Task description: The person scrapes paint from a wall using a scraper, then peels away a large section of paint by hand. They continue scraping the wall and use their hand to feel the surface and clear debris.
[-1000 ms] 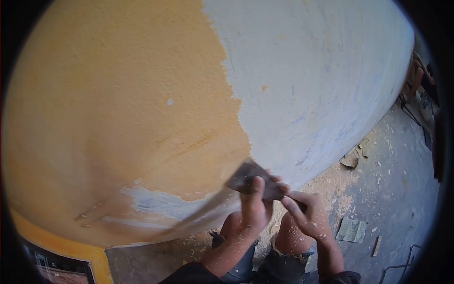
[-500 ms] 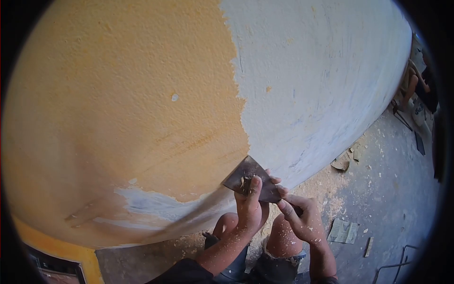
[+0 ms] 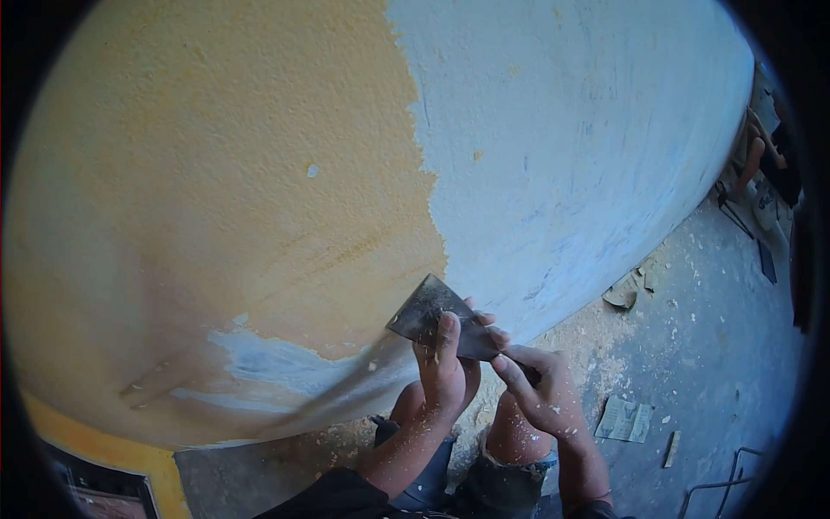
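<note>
A broad flat-bladed scraper [image 3: 424, 313] is held between my two hands, close to the wall's surface. My left hand [image 3: 444, 372] grips the blade, thumb on its near face and fingers behind it, some tips showing past the far edge. The scraper's dark handle is mostly hidden inside my right hand [image 3: 546, 394], whose thumb and fingers close round it near the blade. Beyond the tool rises the wall [image 3: 285, 233], its yellow paint ending in a ragged line against a pale scraped area [image 3: 553, 156]. A smaller bare patch [image 3: 285, 363] shows low on the left.
Paint flakes [image 3: 596, 363] litter the concrete floor [image 3: 692, 346] and dust my knees and arms. A printed paper [image 3: 624, 419], a small strip [image 3: 672, 450] and a bent metal frame [image 3: 726, 484] lie at right. Another person [image 3: 761, 156] is at the far right edge.
The scraper and both hands have shifted slightly left and up in the view. Flakes that lay on the blade by my left thumb are gone from it.
</note>
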Motion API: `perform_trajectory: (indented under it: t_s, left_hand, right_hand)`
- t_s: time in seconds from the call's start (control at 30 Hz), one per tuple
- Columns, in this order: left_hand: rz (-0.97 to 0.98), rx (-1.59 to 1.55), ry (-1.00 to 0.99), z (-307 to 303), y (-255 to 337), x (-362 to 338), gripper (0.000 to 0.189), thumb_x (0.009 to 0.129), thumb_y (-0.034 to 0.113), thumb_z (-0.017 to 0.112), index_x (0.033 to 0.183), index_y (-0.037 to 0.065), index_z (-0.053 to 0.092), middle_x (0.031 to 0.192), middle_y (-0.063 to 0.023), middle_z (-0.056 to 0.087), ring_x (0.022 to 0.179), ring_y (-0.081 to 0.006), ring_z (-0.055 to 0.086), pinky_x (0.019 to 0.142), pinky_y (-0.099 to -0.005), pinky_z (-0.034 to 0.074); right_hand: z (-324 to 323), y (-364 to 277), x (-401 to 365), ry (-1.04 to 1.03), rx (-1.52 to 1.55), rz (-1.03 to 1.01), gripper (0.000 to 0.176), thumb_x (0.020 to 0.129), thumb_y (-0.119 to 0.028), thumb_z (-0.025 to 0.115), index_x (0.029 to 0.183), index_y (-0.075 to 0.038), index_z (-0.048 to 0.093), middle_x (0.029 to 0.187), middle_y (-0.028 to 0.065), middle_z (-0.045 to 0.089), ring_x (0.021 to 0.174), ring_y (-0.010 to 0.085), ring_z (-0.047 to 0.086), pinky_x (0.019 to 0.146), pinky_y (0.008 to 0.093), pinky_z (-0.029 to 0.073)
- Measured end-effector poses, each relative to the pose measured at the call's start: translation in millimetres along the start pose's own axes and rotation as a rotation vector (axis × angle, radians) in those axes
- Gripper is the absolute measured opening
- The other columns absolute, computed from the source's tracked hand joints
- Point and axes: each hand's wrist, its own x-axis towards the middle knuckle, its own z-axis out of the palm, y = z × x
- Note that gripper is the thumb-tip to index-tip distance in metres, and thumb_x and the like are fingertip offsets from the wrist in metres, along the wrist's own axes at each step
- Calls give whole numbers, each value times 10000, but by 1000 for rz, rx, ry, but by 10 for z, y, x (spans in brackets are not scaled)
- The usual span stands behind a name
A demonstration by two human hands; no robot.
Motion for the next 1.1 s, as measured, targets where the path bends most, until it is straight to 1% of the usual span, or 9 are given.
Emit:
perform_trajectory:
  t_s: [0.1, 0.43, 0.5, 0.77, 0.8, 0.9, 1.03, 1.07, 1.1]
  left_hand:
    - [-152, 1, 18, -35, -182, -45, 400, 989, 327, 524, 1229, 13, 462, 971, -140, 623, 798, -266, 661, 743, -418, 560]
    - [-108, -59, 23, -121, -266, -67, 422, 983, 306, 542, 1252, -3, 438, 966, -147, 608, 777, -279, 654, 725, -417, 548]
    - [-85, -57, 22, -111, -272, -32, 422, 982, 306, 545, 1249, -3, 439, 968, -148, 608, 770, -280, 652, 719, -417, 545]
    - [-73, 18, 51, -97, -211, -90, 421, 983, 327, 535, 1231, -1, 448, 933, -147, 621, 713, -274, 642, 674, -402, 556]
    - [-95, -89, 36, -104, -227, -72, 368, 969, 235, 569, 1208, -25, 464, 929, -171, 646, 774, -282, 680, 742, -411, 573]
    - [22, -220, -22, -165, -57, -20, 370, 964, 229, 576, 1213, -18, 458, 939, -167, 646, 773, -291, 683, 751, -417, 577]
    - [-88, -90, -49, -164, -125, -47, 374, 969, 239, 566, 1215, -20, 454, 950, -165, 644, 796, -299, 683, 748, -433, 587]
    - [-72, 24, 88, -105, -211, -25, 418, 989, 344, 510, 1230, 8, 445, 940, -149, 648, 719, -279, 658, 694, -443, 560]
    - [-68, 10, 86, -136, -210, -3, 418, 989, 344, 510, 1230, 8, 445, 940, -149, 648, 719, -279, 658, 694, -443, 560]
  right_hand:
    - [33, 90, -10, -64, 11, 39, 291, 923, -232, 635, 1000, 46, 677, 630, 171, 598, 581, 123, 536, 574, 316, 449]
    - [-24, 108, -41, -18, -97, 124, 304, 919, -235, 639, 1035, 43, 679, 632, 188, 597, 608, 103, 541, 582, 310, 456]
    - [-19, 116, -62, -30, -78, 23, 298, 919, -231, 639, 1034, 40, 680, 633, 187, 597, 614, 97, 543, 588, 307, 458]
    - [-18, 204, -51, -86, 44, 45, 310, 917, -248, 650, 1022, 42, 681, 719, 204, 666, 658, 117, 611, 610, 316, 485]
    - [-6, 200, -11, -69, 66, 84, 304, 919, -248, 647, 1022, 35, 687, 727, 213, 669, 635, 128, 601, 610, 319, 486]
    - [110, -12, 24, -72, -2, -1, 290, 925, -235, 637, 1033, 28, 692, 702, 190, 668, 623, 104, 563, 602, 311, 481]
    - [41, 136, -17, -72, 64, 59, 290, 921, -218, 641, 1040, 44, 677, 695, 220, 652, 613, 92, 542, 593, 304, 476]
    - [33, 127, 25, -82, 42, 82, 283, 920, -211, 642, 1036, 46, 675, 691, 232, 640, 632, 92, 553, 605, 303, 482]
    - [46, 107, 39, -82, 28, 79, 283, 920, -211, 642, 1036, 46, 675, 691, 232, 640, 632, 92, 553, 605, 303, 482]
